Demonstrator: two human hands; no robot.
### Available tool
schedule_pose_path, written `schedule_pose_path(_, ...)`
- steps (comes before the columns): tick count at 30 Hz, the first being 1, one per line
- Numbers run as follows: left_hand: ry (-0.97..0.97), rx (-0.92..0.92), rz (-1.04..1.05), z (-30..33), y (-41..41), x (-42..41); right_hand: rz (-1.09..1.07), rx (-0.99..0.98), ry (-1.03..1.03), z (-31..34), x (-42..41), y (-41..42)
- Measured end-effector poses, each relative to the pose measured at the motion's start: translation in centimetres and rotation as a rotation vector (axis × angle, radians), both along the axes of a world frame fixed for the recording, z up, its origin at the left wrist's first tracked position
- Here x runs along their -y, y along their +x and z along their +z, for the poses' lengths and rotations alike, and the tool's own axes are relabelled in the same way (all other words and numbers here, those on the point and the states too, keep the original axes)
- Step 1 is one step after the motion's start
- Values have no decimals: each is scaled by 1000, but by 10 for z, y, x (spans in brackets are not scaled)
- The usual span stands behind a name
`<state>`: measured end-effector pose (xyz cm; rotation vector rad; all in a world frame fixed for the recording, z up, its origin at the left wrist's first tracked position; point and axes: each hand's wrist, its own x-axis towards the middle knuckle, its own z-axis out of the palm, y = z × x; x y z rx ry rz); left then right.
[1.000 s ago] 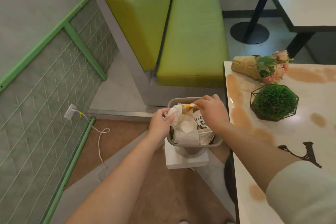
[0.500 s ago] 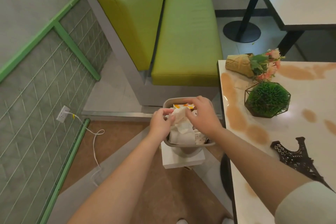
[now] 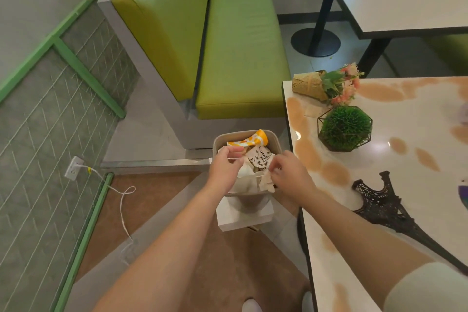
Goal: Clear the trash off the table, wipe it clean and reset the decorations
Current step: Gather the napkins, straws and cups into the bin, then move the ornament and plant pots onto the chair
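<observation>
Over the bin point(image 3: 217, 142) at six o'clock, my left grip point(image 3: 224, 168) and right grip point(image 3: 288, 175) pinch crumpled paper point(image 3: 266, 181), tamping trash down; the stained surface point(image 3: 405, 159) waits at three o'clock.

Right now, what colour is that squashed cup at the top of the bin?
The squashed cup is orange and white, seen in the head view, lying at the bin's far edge.

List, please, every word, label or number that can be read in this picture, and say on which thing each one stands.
Paper wrapper in the trash bin: dark handwritten-style print, too blurred to read.
Orange and white cup in the bin: only a pattern shows, no readable letters.
Wall outlet: no marking can be made out.
Nothing else in view carries text.
</observation>
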<state>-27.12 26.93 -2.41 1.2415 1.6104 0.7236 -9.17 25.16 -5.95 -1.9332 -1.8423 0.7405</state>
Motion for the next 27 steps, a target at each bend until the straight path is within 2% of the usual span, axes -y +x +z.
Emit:
schedule_pose_path(8,-5,0,-84,2,23,13,235,319,-83,-13,21,5)
schedule_pose_path(11,-15,-18,-105,5,30,20,100,203,-96,-1,29,11)
schedule_pose_path(17,15,-28,-176,22,69,41,-207,-196,19,46,67,39)
schedule_pose_path(21,62,-47,-263,37,111,59,-278,-247,34,69,102,67)
schedule_pose_path(27,84,-23,-382,57,169,93,-387,-405,204,97,149,107)
